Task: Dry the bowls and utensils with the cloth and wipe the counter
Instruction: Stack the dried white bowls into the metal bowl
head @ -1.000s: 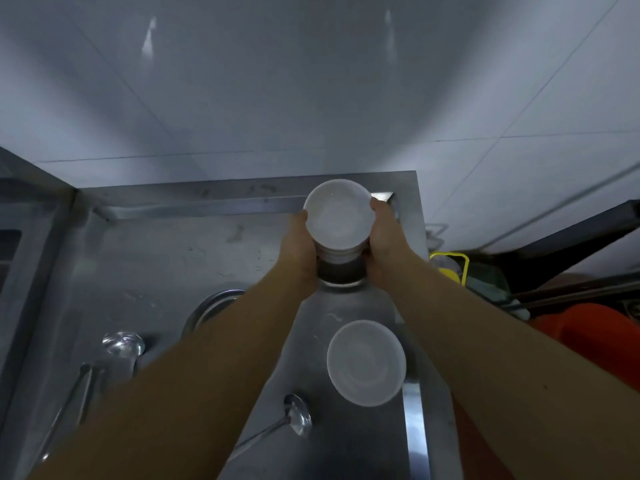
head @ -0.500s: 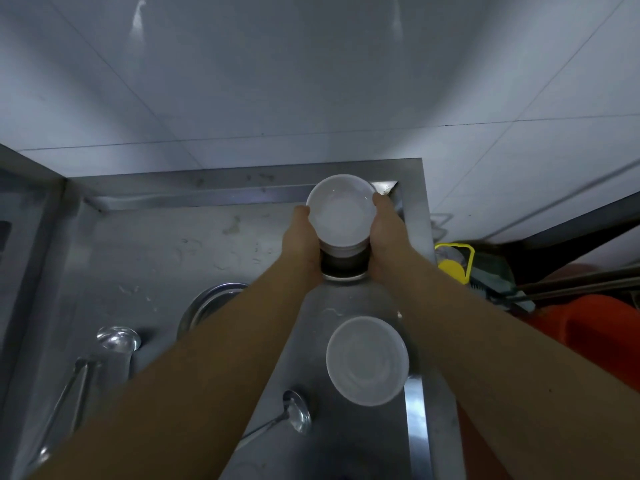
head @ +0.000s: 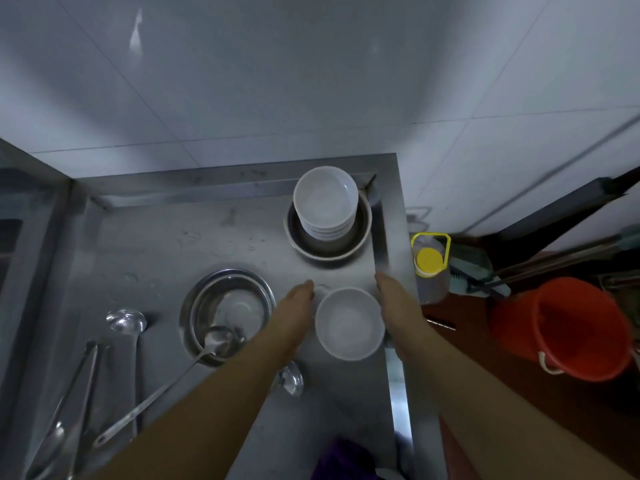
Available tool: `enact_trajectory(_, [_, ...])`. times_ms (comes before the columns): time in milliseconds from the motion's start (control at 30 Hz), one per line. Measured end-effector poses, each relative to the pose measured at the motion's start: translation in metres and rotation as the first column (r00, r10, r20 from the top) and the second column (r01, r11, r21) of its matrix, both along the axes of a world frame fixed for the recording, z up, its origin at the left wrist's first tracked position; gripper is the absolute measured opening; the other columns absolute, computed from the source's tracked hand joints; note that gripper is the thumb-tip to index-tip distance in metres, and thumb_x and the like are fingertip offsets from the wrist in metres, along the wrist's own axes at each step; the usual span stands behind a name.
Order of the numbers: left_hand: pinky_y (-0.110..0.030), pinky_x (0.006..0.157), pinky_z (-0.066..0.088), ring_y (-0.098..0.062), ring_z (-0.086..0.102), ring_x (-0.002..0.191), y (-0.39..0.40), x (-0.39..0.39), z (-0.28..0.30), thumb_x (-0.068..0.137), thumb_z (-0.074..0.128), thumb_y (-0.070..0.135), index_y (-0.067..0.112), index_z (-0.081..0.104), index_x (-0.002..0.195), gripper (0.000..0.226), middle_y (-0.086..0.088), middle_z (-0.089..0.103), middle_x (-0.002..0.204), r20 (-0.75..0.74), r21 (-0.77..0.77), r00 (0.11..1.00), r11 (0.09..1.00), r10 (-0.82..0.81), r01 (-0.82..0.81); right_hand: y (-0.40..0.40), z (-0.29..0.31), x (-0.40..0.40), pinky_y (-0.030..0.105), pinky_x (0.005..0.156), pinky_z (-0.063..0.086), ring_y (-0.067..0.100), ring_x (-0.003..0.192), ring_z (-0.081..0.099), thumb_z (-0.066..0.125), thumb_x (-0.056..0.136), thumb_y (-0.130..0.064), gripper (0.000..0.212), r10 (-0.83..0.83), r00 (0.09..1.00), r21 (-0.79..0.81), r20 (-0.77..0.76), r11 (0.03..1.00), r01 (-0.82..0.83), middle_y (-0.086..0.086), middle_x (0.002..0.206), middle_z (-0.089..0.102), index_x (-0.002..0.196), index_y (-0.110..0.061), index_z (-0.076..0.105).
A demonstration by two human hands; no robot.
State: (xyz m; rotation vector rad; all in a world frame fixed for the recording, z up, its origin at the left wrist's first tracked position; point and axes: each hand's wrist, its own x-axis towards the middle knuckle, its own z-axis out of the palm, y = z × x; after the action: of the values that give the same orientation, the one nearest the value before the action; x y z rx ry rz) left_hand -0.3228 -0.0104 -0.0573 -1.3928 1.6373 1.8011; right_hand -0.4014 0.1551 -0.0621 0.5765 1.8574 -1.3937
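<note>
Both hands have left the stack of white bowls (head: 325, 202) in the steel basin (head: 328, 249) and withdrawn toward the single white round bowl (head: 349, 323). Head view: left hand (head: 294, 306) and right hand (head: 393, 299) flank that bowl, fingers straight, holding nothing, equally near. It stands upright on the steel counter (head: 156, 244); ladles (head: 126, 322) lie left of it, purple cloth (head: 341, 459) nearer the person.

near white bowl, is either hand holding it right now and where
Neither holds it. The left hand and right hand flank the near white bowl with straight fingers, not gripping.
</note>
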Motion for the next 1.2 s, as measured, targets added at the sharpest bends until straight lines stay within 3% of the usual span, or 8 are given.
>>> enact_trajectory(133, [-0.045, 0.117, 0.043, -0.032, 0.058, 0.133, 0.038, 0.019, -0.006, 0.102, 0.046, 0.069, 0.021, 0.058, 0.149, 0.068, -0.009, 0.060, 0.149, 0.100, 0.065, 0.992, 0.995, 0.075, -0.082, 0.016, -0.008, 0.031, 0.037, 0.077, 0.054, 0.025, 0.096, 0.071, 0.054, 0.098, -0.048, 0.027, -0.084, 0.996, -0.018, 0.027, 0.996, 0.085, 0.000, 0.095, 0.074, 0.090, -0.031, 0.074])
enact_trajectory(367, [-0.048, 0.109, 0.051, -0.037, 0.063, 0.122, 0.059, 0.024, -0.013, 0.102, 0.036, 0.074, 0.018, 0.059, 0.146, 0.075, -0.015, 0.065, 0.138, 0.124, 0.012, 0.958, 0.965, 0.257, -0.261, 0.014, -0.009, 0.055, 0.050, 0.115, 0.047, 0.028, 0.129, 0.061, 0.039, 0.114, -0.041, 0.045, -0.098, 0.995, -0.059, 0.037, 0.993, 0.100, 0.007, 0.138, 0.065, 0.139, -0.015, 0.066])
enact_trajectory(500, [-0.043, 0.098, 0.051, -0.035, 0.062, 0.116, 0.064, 0.025, -0.017, 0.103, 0.032, 0.074, 0.015, 0.056, 0.149, 0.079, -0.016, 0.064, 0.139, 0.126, -0.044, 0.959, 0.967, 0.255, -0.251, 0.013, -0.009, 0.056, 0.032, 0.103, 0.043, 0.022, 0.123, 0.055, 0.037, 0.114, -0.043, 0.049, -0.098, 0.995, 0.026, 0.009, 0.995, 0.098, 0.008, 0.138, 0.058, 0.147, -0.015, 0.059])
enact_trajectory(667, [-0.038, 0.099, 0.044, -0.035, 0.060, 0.125, 0.053, 0.014, 0.005, 0.105, 0.030, 0.071, 0.018, 0.054, 0.151, 0.074, -0.012, 0.063, 0.141, 0.065, -0.069, 0.965, 0.966, 0.253, -0.248, 0.000, 0.010, 0.043, 0.049, 0.120, 0.041, 0.028, 0.137, 0.053, 0.033, 0.113, -0.046, 0.053, -0.048, 0.998, 0.004, -0.028, 0.999, 0.048, 0.009, 0.152, 0.056, 0.151, -0.018, 0.056])
enact_trajectory(833, [-0.026, 0.060, 0.038, -0.011, 0.057, 0.082, 0.019, -0.029, 0.057, 0.106, 0.030, 0.068, 0.028, 0.057, 0.118, 0.050, 0.004, 0.064, 0.095, -0.077, -0.150, 0.962, 0.951, 0.262, -0.271, -0.033, 0.053, -0.002, 0.037, 0.100, 0.043, 0.022, 0.114, 0.054, 0.031, 0.109, -0.059, 0.057, -0.036, 0.983, -0.017, -0.179, 0.999, 0.033, 0.000, 0.128, 0.056, 0.147, -0.025, 0.056])
enact_trajectory(900, [-0.028, 0.064, 0.042, -0.017, 0.061, 0.089, 0.001, -0.054, 0.077, 0.105, 0.031, 0.068, 0.026, 0.061, 0.125, 0.054, -0.003, 0.068, 0.107, -0.117, -0.154, 0.959, 0.949, 0.260, -0.276, -0.050, 0.072, -0.027, 0.045, 0.110, 0.046, 0.025, 0.122, 0.056, 0.030, 0.106, -0.063, 0.060, -0.011, 0.973, -0.040, -0.231, 0.999, 0.001, 0.002, 0.138, 0.059, 0.147, -0.028, 0.057])
enact_trajectory(1033, [-0.045, 0.107, 0.050, -0.033, 0.061, 0.120, -0.030, -0.106, 0.099, 0.106, 0.028, 0.068, 0.014, 0.055, 0.147, 0.073, -0.012, 0.062, 0.137, -0.174, -0.168, 0.957, 0.951, 0.231, -0.260, -0.082, 0.092, -0.081, 0.052, 0.121, 0.037, 0.037, 0.143, 0.047, 0.023, 0.112, -0.049, 0.060, 0.112, 0.938, 0.018, -0.327, 0.994, -0.112, 0.014, 0.158, 0.050, 0.156, -0.017, 0.048])
enact_trajectory(1200, [-0.052, 0.113, 0.049, -0.036, 0.060, 0.126, -0.052, -0.151, 0.098, 0.108, 0.024, 0.065, 0.012, 0.048, 0.151, 0.073, -0.016, 0.060, 0.141, -0.167, -0.153, 0.960, 0.956, 0.225, -0.250, -0.108, 0.089, -0.125, 0.057, 0.115, 0.041, 0.043, 0.137, 0.050, 0.017, 0.112, -0.047, 0.063, 0.220, 0.924, 0.090, -0.313, 0.975, -0.202, 0.023, 0.149, 0.053, 0.151, -0.007, 0.047])
